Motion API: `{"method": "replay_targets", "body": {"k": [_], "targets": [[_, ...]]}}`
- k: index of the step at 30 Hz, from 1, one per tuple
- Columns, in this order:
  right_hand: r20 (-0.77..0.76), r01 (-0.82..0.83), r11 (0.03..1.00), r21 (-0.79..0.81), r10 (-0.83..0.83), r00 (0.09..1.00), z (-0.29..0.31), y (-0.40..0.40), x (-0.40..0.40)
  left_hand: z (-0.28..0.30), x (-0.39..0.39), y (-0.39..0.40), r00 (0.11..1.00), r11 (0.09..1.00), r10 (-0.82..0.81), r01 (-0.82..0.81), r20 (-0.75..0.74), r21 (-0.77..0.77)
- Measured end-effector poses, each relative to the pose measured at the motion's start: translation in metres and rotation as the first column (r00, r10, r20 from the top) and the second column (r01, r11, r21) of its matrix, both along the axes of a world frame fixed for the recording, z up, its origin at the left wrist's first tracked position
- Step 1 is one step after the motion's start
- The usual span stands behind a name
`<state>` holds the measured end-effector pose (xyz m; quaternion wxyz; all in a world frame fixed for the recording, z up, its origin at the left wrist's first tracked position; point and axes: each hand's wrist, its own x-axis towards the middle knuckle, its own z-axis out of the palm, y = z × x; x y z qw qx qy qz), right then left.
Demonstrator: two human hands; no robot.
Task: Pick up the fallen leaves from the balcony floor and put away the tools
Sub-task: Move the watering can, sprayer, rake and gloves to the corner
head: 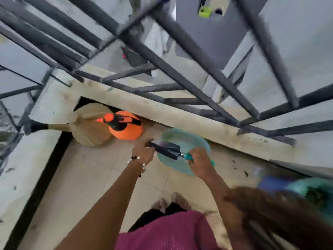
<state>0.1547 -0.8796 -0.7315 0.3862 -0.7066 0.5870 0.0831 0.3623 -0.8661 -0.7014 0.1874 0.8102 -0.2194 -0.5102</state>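
Soft, even daylight, hardly any shadow; motion blur smears everything, worst at the wide-angle-bent edges.

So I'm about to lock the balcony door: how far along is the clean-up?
The floor near the feet looks swept. In hand: the right hand grips the teal-handled trowels over the teal basin; the left hand reaches beside them. Left: dark bits lie by the wall; the orange sprayer is still out.
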Motion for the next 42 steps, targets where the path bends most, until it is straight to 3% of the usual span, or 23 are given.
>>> {"method": "replay_targets", "body": {"k": [5, 9, 13, 16, 23, 34, 36, 42], "targets": [[-0.025, -0.009, 1.0, 0.02, 0.009, 1.0, -0.108, -0.01, 0.01, -0.101, 0.013, -0.013, 0.979, 0.983, -0.182, 0.183, 0.088, -0.003], [-0.071, -0.052, 0.997, -0.049, 0.048, 0.996, -0.162, -0.018, 0.016, -0.154, 0.016, -0.01, 0.963, 0.963, -0.269, 0.268, 0.009, 0.013], [-0.172, -0.055, 0.998, 0.0, 0.054, 0.984, -0.182, -0.017, 0.014, -0.166, 0.01, 0.001, 0.957, 0.957, -0.289, 0.29, -0.032, 0.021], [-0.103, 0.047, 0.998, -0.029, -0.05, 0.993, -0.165, -0.01, 0.014, -0.149, 0.006, 0.007, 0.962, 0.961, -0.268, 0.27, -0.042, 0.061], [0.016, 0.219, 0.974, 0.059, -0.221, 0.975, -0.034, 0.014, 0.001, -0.024, -0.01, 0.023, 0.968, 0.964, -0.251, 0.252, -0.029, 0.087], [0.073, 0.275, 0.96, 0.048, -0.278, 0.958, 0.277, 0.042, 0.021, 0.252, -0.02, 0.078, 0.959, 0.98, -0.198, 0.196, 0.2, 0.03], [0.094, 0.243, 0.97, 0.029, -0.244, 0.965, 0.322, 0.047, 0.03, 0.289, -0.018, 0.091, 0.961, 0.987, -0.163, 0.162, 0.225, 0.025], [0.099, -0.066, 0.992, -0.106, 0.077, 0.992, 0.415, 0.063, 0.064, 0.375, -0.002, 0.138, 0.943, 0.999, 0.039, -0.029, 0.331, -0.036]]}}
